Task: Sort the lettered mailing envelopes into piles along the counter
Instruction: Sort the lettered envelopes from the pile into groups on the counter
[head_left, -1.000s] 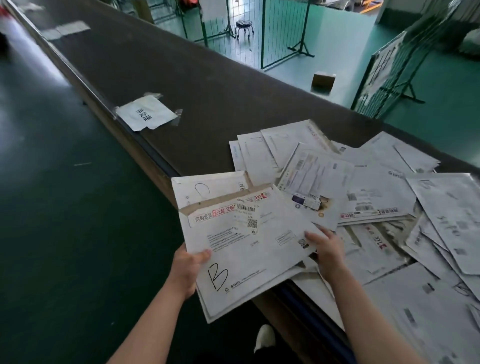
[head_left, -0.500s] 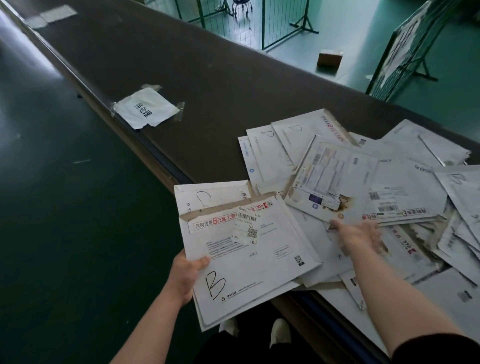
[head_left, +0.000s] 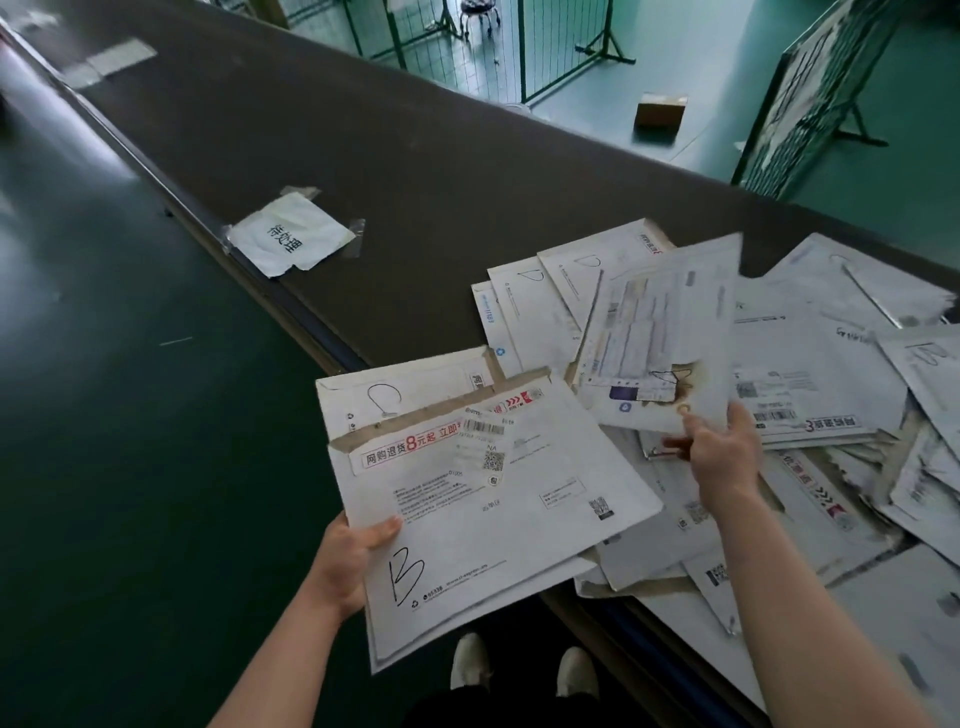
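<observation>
"B" on top envelope (head_left: 483, 499), perhaps "C" behind

You have two hands in view, a left hand (head_left: 347, 564) and a right hand (head_left: 723, 457). One taped label (head_left: 291, 240) sits at centre left. The envelopes (head_left: 810, 395) at right overlap too much to count.

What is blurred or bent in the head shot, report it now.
Head view: the stained envelope pinched by the right hand is smeared by motion, its print unreadable; the B envelope gripped by the left hand is sharp; wide-angle distortion bows the counter edge; the light is soft, without hard shadows.
</observation>
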